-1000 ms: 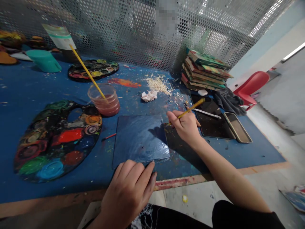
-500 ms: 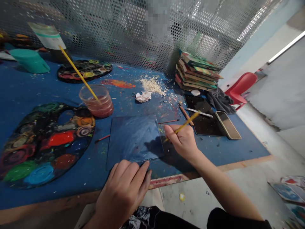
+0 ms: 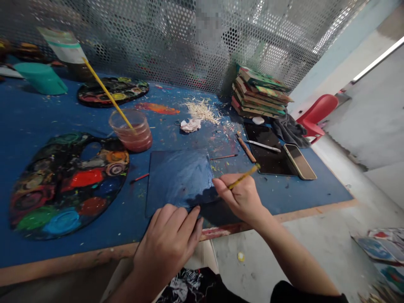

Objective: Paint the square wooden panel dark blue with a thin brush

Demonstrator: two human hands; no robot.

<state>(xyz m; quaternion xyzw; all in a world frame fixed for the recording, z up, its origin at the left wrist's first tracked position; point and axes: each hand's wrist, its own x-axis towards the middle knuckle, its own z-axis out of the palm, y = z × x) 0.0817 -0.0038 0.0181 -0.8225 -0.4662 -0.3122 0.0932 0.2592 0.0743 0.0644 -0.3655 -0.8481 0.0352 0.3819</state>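
A flat panel (image 3: pixel 179 176) covered in streaky blue paint lies on the table in front of me. My left hand (image 3: pixel 170 235) rests at its near edge, fingers bent and close together against it; the fingertips are partly hidden. In my right hand (image 3: pixel 238 195) is a paintbrush (image 3: pixel 244 176) with a yellow handle, pinched between thumb and fingers at the panel's right edge. The brush's tip is hidden behind the hand. Thin red-handled brushes poke out on both sides of the panel, one on the left (image 3: pixel 139 178) and one on the right (image 3: pixel 224 157).
A paint-filled palette (image 3: pixel 63 168) lies left, beside a cup of reddish water (image 3: pixel 134 134) holding a yellow brush. Farther back are a second palette (image 3: pixel 94 94), wood shavings (image 3: pixel 203 110) and crumpled tissue (image 3: pixel 190 125). Stacked boards (image 3: pixel 260 94), a tablet (image 3: pixel 268 147) and a phone (image 3: pixel 299 162) sit right.
My right hand has moved slightly down and left, closer to the panel, and the brush lies at a flatter angle. My left hand stays at the panel's near edge. The view has shifted slightly.
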